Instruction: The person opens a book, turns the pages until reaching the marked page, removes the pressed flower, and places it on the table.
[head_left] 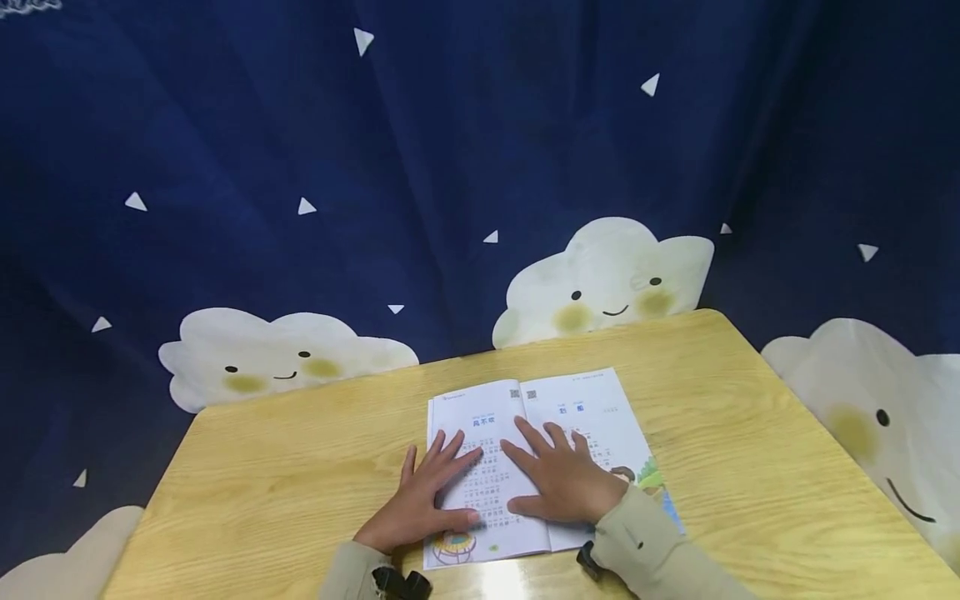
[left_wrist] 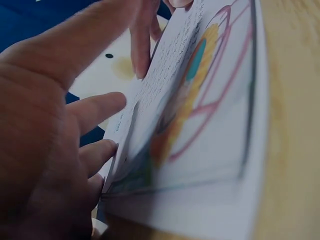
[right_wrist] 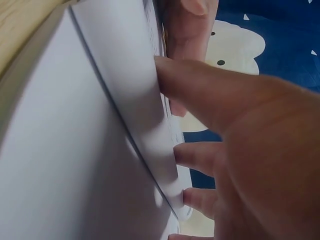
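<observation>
The head camera looked forward and down over the bench [head_left: 750,433]; both wrist cameras sat very close, sharing the open book [head_left: 525,433] low in its frame.

We saw a light wooden table [head_left: 750,433] with a rounded far corner and a soft glare near its front edge. Behind it hung a dark blue curtain [head_left: 450,125], printed with smiling white clouds [head_left: 607,275] and small white triangles [head_left: 363,39].
</observation>
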